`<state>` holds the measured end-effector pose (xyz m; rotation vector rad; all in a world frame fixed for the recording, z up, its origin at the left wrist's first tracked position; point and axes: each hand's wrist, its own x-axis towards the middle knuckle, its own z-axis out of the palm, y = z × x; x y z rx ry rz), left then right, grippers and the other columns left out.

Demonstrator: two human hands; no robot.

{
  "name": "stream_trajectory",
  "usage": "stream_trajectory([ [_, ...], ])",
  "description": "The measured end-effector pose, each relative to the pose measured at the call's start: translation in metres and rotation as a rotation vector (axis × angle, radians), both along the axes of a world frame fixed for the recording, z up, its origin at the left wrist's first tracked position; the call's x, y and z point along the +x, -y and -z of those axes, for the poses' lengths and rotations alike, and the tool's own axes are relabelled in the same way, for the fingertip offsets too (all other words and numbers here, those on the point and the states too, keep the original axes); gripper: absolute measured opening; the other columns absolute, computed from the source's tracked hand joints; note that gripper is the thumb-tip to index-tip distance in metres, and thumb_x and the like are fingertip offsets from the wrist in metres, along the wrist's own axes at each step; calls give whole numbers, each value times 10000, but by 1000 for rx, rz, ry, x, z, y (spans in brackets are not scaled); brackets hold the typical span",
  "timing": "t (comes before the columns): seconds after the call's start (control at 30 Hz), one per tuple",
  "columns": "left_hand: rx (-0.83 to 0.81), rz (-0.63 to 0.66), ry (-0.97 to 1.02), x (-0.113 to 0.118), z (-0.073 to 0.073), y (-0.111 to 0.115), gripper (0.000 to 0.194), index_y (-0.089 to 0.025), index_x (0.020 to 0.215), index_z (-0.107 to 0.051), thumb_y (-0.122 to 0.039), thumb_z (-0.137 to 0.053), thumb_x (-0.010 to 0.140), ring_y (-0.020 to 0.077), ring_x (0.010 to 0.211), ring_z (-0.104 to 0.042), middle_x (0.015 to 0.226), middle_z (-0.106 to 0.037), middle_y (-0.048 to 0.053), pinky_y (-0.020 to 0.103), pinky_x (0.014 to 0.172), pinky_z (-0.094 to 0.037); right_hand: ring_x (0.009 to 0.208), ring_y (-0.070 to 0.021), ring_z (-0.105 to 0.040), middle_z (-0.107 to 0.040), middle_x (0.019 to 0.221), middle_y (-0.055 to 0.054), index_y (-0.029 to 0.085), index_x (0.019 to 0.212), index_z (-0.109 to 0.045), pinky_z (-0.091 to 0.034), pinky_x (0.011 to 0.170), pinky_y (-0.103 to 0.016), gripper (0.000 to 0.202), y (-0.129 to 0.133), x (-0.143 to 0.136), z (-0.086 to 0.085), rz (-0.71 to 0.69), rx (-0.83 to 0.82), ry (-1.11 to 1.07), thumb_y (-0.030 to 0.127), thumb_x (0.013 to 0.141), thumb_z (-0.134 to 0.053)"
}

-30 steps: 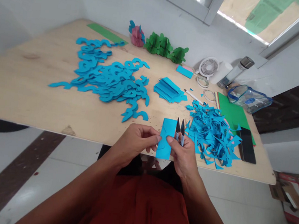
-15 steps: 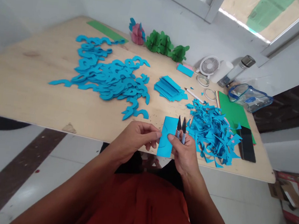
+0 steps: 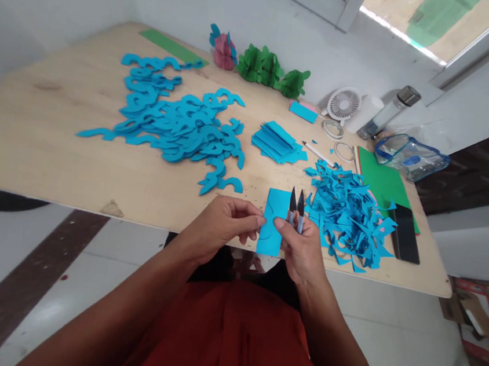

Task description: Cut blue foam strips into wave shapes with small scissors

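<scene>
A folded blue paper piece (image 3: 270, 238) with a curved pencil line on it is held upright at the table's front edge. My left hand (image 3: 222, 224) pinches its left edge between thumb and fingers. On the other side, my right hand (image 3: 303, 244) presses the paper under its thumb. The same hand also holds thread snips (image 3: 297, 206), their two dark blades apart and pointing away from me. Right of this hand lies a heap of blue paper scraps (image 3: 346, 211). Farther left is a pile of wavy blue paper cutouts (image 3: 184, 127).
Behind my hands lie folded blue papers (image 3: 277, 143) and a white pencil (image 3: 318, 154). Green paper decorations (image 3: 261, 67), a small fan (image 3: 343, 105), a bottle (image 3: 389, 114) and tape rolls (image 3: 333, 129) stand along the wall. A phone (image 3: 406, 234) rests at the right.
The camera view has shifted very slightly. Both hands keep the same grip on the paper and the snips.
</scene>
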<state>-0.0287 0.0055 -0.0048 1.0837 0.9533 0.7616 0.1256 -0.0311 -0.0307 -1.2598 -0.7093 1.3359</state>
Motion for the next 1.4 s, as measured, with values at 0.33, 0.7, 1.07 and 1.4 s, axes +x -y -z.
stream_trajectory([
  [0.33, 0, -27, -20, 1, 2, 0, 167, -182, 513, -626, -238, -688, 657, 99, 474, -508, 485, -592, -15, 212, 464, -416, 444, -58, -204, -314, 505, 95, 197, 575, -455, -140, 404, -215, 342, -1, 0, 1, -7, 3, 21, 253, 650, -784],
  [0.7, -18, -37, 5, 2, 3, 0, 144, -178, 530, -633, -235, -701, 643, 98, 468, -508, 483, -594, -18, 217, 467, -407, 442, -64, -212, -313, 499, 96, 202, 577, -462, -147, 409, -227, 337, -2, 0, -1, -18, 8, 34, 280, 641, -783],
  [1.07, 46, -87, -80, 3, -1, -1, 187, -190, 487, -604, -244, -677, 651, 114, 490, -512, 475, -588, -11, 223, 463, -424, 439, -64, -218, -348, 513, 91, 202, 627, -526, -152, 407, -230, 297, -2, 0, 4, 18, -18, 20, 325, 625, -797],
  [1.4, 79, -145, -125, 6, -3, -3, 220, -204, 454, -594, -257, -657, 658, 127, 501, -525, 452, -583, -12, 241, 477, -424, 425, -61, -218, -338, 502, 93, 207, 626, -508, -145, 394, -229, 332, -4, -1, 5, 36, -18, 36, 353, 617, -806],
])
